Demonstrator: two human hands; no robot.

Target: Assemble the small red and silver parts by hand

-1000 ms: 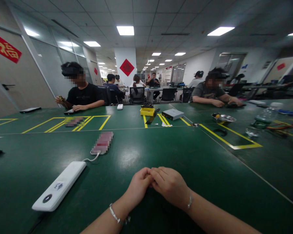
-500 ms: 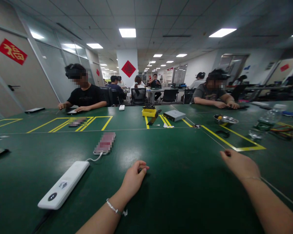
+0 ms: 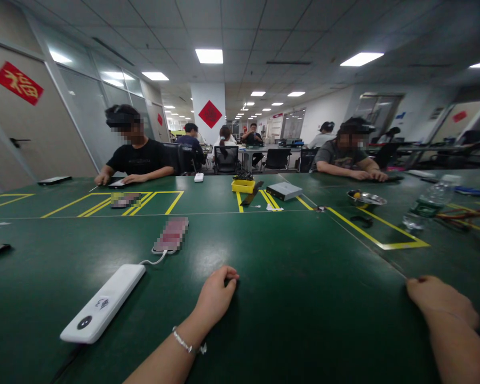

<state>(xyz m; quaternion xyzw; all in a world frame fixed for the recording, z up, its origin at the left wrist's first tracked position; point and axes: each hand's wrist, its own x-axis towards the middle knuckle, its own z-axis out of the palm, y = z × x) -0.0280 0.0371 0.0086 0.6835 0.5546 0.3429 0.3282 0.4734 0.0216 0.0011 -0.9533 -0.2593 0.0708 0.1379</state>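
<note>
My left hand (image 3: 218,292) rests on the green table (image 3: 288,320) near its middle, a bracelet round the wrist. Its fingers curl in towards the thumb, and whatever they might hold is hidden. Farther right, my right hand (image 3: 442,301) is closed, its back turned up and the fingertips out of sight; I cannot make out anything in it. A table seam runs up to its knuckles. Left of my left hand lies a white power bank (image 3: 104,304), joined by a short white cable (image 3: 155,260) to a phone (image 3: 171,234) with a blurred screen.
Yellow tape (image 3: 404,246) marks rectangles across the table. Beyond stand a yellow box (image 3: 243,186), a grey box (image 3: 284,191), a metal bowl (image 3: 367,198) and a water bottle (image 3: 430,205). Two people sit opposite: one in black (image 3: 142,157), one in grey (image 3: 336,160).
My right hand has moved right and nearer to me. My left hand stays in about the same place, its thumb closer to the curled fingers. The view has shifted slightly.
</note>
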